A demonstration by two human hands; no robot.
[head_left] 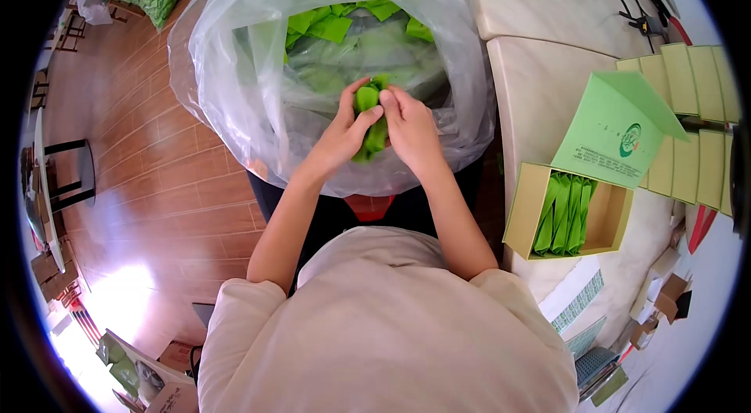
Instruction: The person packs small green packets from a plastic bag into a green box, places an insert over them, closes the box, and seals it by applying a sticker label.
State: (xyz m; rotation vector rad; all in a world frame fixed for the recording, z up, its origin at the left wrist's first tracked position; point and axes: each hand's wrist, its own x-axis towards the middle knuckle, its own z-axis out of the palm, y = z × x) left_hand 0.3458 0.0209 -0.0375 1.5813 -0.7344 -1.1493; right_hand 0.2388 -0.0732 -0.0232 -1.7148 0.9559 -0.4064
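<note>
Both bare hands are grasping one bright green, narrow, crumpled strip of thin-looking material (375,137); its exact make-up is too small to tell. The left hand (342,138) is pinching it between thumb and fingers, and the right hand (413,130) is pressing its own thumb and fingers against the upper part, so the two thumbs are nearly meeting. The strip is hanging between the hands, above the near side of a large, cloudy, translucent plastic bag (215,45), whose wide mouth is standing open in soft, glossy wrinkles. Inside the bag, flat, angular bright green pieces (327,28) are lying loosely near the far side.

To the right, a rigid, rectangular box with a tan interior (526,206) is sitting on a smooth, cream, faintly veined surface (540,112). Slim, creased green packets (565,213) are standing side by side in its left part. Its pale green, flat-panelled lid (614,127) is tilting open, showing a round dark green emblem (630,140) and rows of dark print too small to read. Beyond it, pale yellow-green boxes (708,84) are resting in rows. Nearer the person, a white sheet with a green patterned strip (577,299) is lying flat, its fine markings illegible.
</note>
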